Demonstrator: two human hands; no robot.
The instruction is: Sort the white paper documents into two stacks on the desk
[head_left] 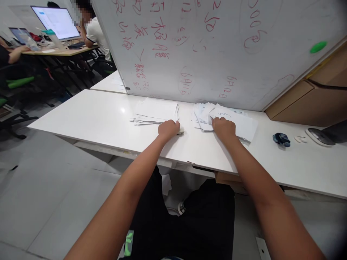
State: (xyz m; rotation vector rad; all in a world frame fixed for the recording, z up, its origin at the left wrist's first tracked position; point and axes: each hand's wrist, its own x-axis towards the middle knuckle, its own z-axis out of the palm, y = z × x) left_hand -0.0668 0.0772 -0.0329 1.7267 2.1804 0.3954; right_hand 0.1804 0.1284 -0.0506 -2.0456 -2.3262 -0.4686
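Observation:
Two piles of white paper lie on the white table [89, 119]. My left hand [168, 129] is closed in a fist at the near edge of the left paper pile [155, 110], gripping a small pale object [181, 131] that sticks out beside the knuckles. My right hand [223, 129] rests with curled fingers on the looser right paper pile [238, 121], pressing or pinching the top sheets. Both forearms reach out from the bottom of the view.
A whiteboard [217, 47] with red writing and a green magnet [318, 47] leans at the table's back. A dark blue small item [281, 139], a white small piece [300, 139] and a monitor base [320, 136] sit at the right. People work at a desk with a screen [58, 22] far left.

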